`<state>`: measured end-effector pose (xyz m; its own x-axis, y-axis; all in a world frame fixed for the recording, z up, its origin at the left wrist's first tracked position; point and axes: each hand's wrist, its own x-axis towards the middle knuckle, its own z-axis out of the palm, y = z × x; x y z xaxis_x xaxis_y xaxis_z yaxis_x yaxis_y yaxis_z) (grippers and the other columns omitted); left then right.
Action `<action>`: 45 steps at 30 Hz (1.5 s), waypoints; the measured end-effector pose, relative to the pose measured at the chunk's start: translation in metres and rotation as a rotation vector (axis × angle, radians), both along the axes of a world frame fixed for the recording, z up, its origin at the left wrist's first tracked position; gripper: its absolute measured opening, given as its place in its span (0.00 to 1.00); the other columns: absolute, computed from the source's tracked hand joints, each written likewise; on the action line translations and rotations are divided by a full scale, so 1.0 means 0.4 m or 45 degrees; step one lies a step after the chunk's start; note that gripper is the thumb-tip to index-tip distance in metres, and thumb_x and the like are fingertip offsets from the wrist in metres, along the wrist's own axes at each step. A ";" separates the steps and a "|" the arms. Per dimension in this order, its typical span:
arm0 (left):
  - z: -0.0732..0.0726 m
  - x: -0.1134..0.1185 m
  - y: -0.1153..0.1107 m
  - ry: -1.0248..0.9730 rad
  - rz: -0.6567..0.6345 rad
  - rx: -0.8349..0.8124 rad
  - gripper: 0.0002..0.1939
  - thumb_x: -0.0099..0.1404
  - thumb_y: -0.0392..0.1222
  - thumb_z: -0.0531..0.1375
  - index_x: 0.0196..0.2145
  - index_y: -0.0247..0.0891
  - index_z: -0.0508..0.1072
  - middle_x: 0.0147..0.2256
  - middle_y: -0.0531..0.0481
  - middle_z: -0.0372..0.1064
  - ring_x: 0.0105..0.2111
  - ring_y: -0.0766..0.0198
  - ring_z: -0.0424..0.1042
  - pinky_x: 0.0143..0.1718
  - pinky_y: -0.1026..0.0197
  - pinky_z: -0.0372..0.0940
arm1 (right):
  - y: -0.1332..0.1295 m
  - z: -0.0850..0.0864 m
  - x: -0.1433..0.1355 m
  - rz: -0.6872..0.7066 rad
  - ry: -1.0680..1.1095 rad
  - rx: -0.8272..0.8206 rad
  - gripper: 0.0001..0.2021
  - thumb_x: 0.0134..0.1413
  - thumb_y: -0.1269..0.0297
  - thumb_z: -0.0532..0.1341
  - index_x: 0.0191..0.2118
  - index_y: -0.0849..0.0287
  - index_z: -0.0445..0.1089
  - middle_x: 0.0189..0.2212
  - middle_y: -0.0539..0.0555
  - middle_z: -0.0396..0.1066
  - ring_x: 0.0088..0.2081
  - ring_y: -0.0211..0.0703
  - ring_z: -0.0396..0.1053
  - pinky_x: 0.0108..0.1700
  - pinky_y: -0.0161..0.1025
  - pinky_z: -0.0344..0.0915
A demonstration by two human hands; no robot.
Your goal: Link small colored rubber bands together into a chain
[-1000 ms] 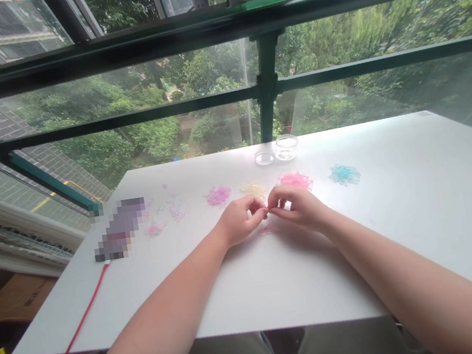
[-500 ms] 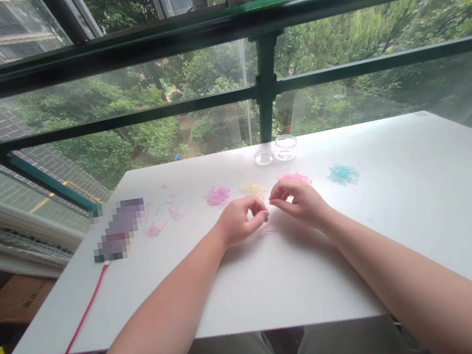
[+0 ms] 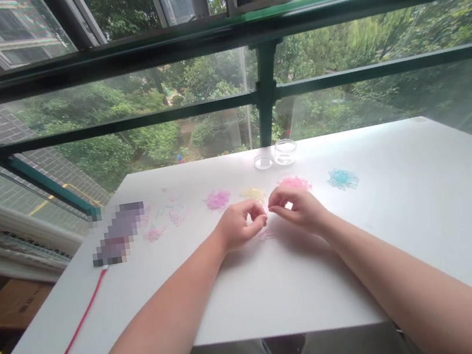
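Observation:
My left hand and my right hand are raised over the middle of the white table, fingertips pinched and almost meeting. What they hold between them is too small to make out. On the table just below lies a small pink loop. Behind my left hand is a yellow pile, with a purple pile to its left. A pink pile sits behind my right hand, partly hidden by it. Farther right lies a blue pile of thin loops.
A clear round jar and its lid or shallow dish stand near the table's far edge. Scattered pale loops lie at the left. Beside them is a blurred-out dark object with a red cable.
Both hands keep their pinched poses, their fingertips slightly closer together. The whole view has shifted a little.

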<state>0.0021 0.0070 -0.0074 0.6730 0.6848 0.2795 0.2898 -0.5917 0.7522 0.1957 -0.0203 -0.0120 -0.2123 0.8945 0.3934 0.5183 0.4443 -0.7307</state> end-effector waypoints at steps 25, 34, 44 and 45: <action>-0.020 0.001 0.006 -0.098 0.167 0.026 0.13 0.57 0.45 0.60 0.39 0.37 0.72 0.33 0.49 0.73 0.29 0.68 0.68 0.30 0.65 0.61 | -0.011 0.007 -0.005 0.000 -0.005 -0.116 0.03 0.48 0.68 0.59 0.27 0.60 0.68 0.24 0.52 0.68 0.26 0.38 0.65 0.29 0.36 0.62; -0.013 0.000 0.008 -0.040 0.183 0.098 0.07 0.60 0.41 0.57 0.30 0.35 0.72 0.28 0.50 0.72 0.27 0.69 0.66 0.27 0.66 0.59 | -0.015 0.010 -0.004 0.058 -0.061 -0.118 0.03 0.50 0.68 0.58 0.29 0.61 0.68 0.25 0.52 0.67 0.27 0.37 0.64 0.30 0.36 0.62; -0.014 -0.001 0.014 -0.015 0.180 0.132 0.07 0.61 0.41 0.55 0.32 0.36 0.70 0.29 0.50 0.71 0.28 0.68 0.66 0.28 0.65 0.59 | -0.015 0.014 -0.001 0.057 -0.036 -0.159 0.03 0.49 0.71 0.55 0.29 0.61 0.66 0.25 0.51 0.67 0.27 0.37 0.63 0.32 0.35 0.61; -0.015 -0.001 0.015 -0.020 0.180 0.131 0.07 0.61 0.41 0.55 0.32 0.36 0.70 0.29 0.50 0.70 0.28 0.68 0.65 0.28 0.65 0.59 | -0.014 0.014 0.000 0.062 -0.031 -0.173 0.04 0.49 0.71 0.55 0.29 0.61 0.66 0.25 0.51 0.67 0.28 0.37 0.63 0.32 0.36 0.61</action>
<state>0.0015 0.0129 -0.0134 0.5669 0.7396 0.3627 0.3646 -0.6201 0.6946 0.1958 -0.0260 -0.0064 -0.2648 0.9277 0.2633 0.5170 0.3670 -0.7733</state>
